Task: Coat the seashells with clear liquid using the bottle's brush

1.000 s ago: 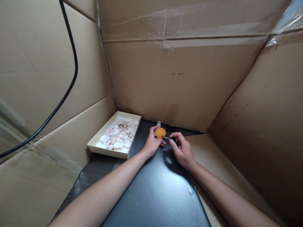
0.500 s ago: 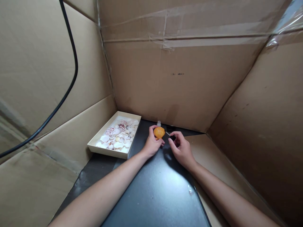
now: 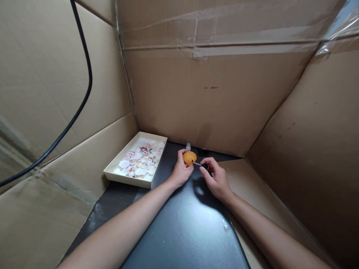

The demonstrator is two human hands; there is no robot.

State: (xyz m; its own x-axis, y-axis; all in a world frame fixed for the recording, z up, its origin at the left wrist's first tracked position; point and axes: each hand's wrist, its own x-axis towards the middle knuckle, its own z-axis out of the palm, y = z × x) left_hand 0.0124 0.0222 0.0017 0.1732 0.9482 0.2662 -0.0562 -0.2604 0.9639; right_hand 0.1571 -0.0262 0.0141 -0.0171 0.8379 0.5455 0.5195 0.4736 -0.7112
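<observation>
My left hand pinches an orange ribbed scallop shell between thumb and fingers, above the dark tabletop. In my right hand is a small black-capped applicator with a thin, pale stem. Its tip meets the lower right edge of the shell, where a small dark spot shows. Just behind the shell stands a small clear bottle, partly visible. On the left, a shallow cream box holds several white, cream and purple-brown seashells.
Cardboard walls enclose the dark table at the back and sides. A flat cardboard piece lies on the right. One black cable hangs at the left. A dark object sits near the back wall.
The shell has turned slightly in my left hand. The applicator's stem has swung lower, from just beside the shell to its lower right edge.
</observation>
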